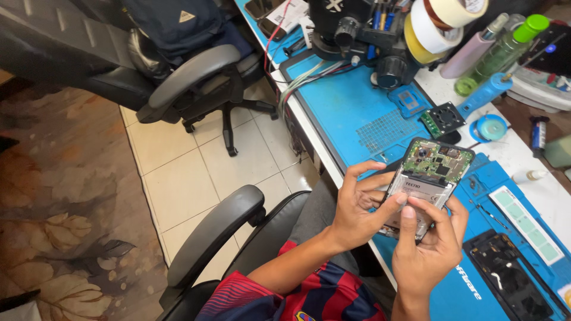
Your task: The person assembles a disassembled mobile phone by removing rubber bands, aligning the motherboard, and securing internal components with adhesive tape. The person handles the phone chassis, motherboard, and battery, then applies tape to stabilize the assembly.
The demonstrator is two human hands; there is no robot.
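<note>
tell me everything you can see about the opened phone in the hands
The opened phone is a dark slab with its back cover off, showing a green circuit board and camera parts at the top and a silvery battery below. It is held tilted above the blue work mat, bare side up. The left hand grips its left edge, and the right hand holds its lower end, thumb pressing the battery area.
</note>
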